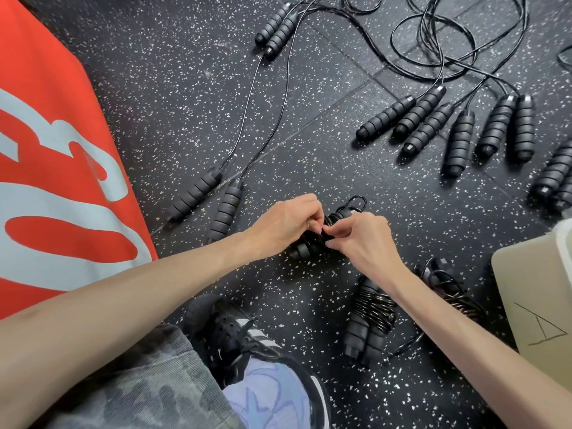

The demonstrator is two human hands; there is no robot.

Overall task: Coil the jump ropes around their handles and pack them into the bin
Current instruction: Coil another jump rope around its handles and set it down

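Coiled jump rope (322, 233) mostly hidden by both hands — left hand (284, 222) and right hand (362, 239) pinch its wraps; long axis runs lower-left to upper-right, handle butts lower-left.

Both grips L (286, 222) & R (360, 239) curled, pinching.

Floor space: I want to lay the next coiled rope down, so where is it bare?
Bare floor lies between the orange banner and the loose handle pair, and ahead of the hands toward the handle row. Crowded: beside the bin, where coiled ropes lie.
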